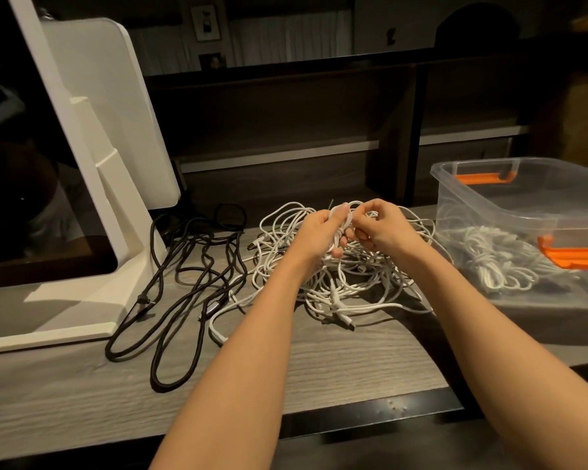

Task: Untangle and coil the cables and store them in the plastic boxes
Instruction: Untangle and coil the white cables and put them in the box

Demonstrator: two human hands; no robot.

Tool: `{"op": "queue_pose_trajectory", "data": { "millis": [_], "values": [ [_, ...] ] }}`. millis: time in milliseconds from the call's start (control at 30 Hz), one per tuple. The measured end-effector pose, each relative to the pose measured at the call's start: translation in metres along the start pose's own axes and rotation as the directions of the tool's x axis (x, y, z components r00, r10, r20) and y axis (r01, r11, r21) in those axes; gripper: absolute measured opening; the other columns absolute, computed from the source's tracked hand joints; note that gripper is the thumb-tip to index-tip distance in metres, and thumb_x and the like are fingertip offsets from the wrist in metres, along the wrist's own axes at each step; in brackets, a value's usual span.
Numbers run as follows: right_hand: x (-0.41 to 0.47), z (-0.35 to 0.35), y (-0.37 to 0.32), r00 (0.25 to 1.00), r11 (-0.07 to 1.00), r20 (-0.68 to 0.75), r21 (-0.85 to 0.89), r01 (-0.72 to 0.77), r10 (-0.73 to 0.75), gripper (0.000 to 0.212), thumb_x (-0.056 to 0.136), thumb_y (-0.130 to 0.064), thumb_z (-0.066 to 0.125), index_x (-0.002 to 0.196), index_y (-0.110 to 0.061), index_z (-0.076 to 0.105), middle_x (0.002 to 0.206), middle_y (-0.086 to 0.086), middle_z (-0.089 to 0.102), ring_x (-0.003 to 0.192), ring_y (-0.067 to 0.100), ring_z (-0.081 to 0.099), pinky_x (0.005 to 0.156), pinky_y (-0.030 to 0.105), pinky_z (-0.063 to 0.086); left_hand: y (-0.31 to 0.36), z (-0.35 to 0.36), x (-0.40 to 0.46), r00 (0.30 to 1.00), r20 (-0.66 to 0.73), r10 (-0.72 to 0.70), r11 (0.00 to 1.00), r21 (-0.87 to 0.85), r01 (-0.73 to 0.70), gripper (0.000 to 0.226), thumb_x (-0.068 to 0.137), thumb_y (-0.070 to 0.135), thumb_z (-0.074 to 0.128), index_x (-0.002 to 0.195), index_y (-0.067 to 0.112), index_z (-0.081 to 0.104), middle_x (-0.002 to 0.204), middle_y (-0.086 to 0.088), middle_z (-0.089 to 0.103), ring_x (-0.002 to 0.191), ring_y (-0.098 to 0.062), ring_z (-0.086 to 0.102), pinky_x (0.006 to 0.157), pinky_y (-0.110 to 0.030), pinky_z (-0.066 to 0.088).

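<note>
**2 hands deep in the white tangle**

Nearest us, the grey wood-grain table [319,368], forearms stretched out over it. Next in size, the clear plastic box [489,184] at the right, orange handles, 1 white coil [499,262] already lying inside. Then the white cable pile [336,283], mid-table, knotted loose, with black cables [190,283] sprawled beside the white stand [92,164]. Left hand [319,232] is clamped around a small bundle of loops [342,215] above the pile; right hand [384,228] pinches a strand at it. Looks light, limp, springy stuff: best gripped across the gathered loops, or it will likely flop apart.
</note>
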State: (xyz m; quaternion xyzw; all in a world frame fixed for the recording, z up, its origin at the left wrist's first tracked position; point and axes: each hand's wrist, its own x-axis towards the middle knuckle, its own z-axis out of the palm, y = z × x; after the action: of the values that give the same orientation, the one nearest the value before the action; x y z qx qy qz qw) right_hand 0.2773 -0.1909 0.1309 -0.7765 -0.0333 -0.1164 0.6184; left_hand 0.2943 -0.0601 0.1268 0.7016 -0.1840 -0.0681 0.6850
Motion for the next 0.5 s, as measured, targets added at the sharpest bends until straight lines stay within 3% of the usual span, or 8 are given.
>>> {"op": "queue_pose_trajectory", "data": {
  "millis": [167,300,400,500],
  "values": [
    [-0.005,0.003,-0.004,0.997,0.997,0.053,-0.057,-0.045,0.049,0.003,0.094,-0.009,0.054,0.093,-0.006,0.052,0.054,0.000,0.047,0.035,0.001,0.039,0.038,0.013,0.033,-0.005,0.000,0.003,0.993,-0.104,-0.056,0.995,0.081,0.064,0.037,0.103,0.038,0.041,0.097,0.005,0.056,0.075,-0.003,0.052,0.055,-0.006,0.050,0.040,-0.013,0.036],
    [-0.011,0.000,-0.009,0.990,0.996,0.142,-0.086,0.028,-0.016,0.004,0.093,-0.007,0.055,0.090,-0.005,0.057,0.048,-0.003,0.053,0.038,0.003,0.043,0.041,0.013,0.036,-0.004,0.001,0.002,0.989,-0.143,-0.023,0.996,0.086,0.036,0.034,0.102,0.037,0.046,0.088,0.007,0.052,0.070,-0.005,0.046,0.047,-0.004,0.047,0.039,-0.014,0.034],
    [-0.012,-0.002,-0.009,0.972,0.996,0.233,-0.069,0.053,-0.035,0.017,0.095,-0.015,0.057,0.097,0.000,0.063,0.062,0.002,0.064,0.051,0.005,0.057,0.051,0.017,0.045,-0.006,-0.001,0.003,0.984,-0.176,0.009,0.996,0.093,0.008,0.034,0.101,0.035,0.049,0.083,0.006,0.053,0.068,-0.008,0.047,0.046,-0.007,0.045,0.038,-0.015,0.033],
    [-0.012,-0.007,-0.010,0.932,0.999,0.360,0.030,0.038,-0.047,0.024,0.093,-0.016,0.059,0.107,0.004,0.060,0.082,0.010,0.070,0.069,0.012,0.067,0.065,0.023,0.051,-0.006,-0.006,0.002,0.986,-0.168,0.022,0.995,0.100,-0.005,0.039,0.100,0.039,0.049,0.084,0.005,0.060,0.074,-0.014,0.053,0.062,-0.020,0.051,0.048,-0.021,0.041]
  ]
}}
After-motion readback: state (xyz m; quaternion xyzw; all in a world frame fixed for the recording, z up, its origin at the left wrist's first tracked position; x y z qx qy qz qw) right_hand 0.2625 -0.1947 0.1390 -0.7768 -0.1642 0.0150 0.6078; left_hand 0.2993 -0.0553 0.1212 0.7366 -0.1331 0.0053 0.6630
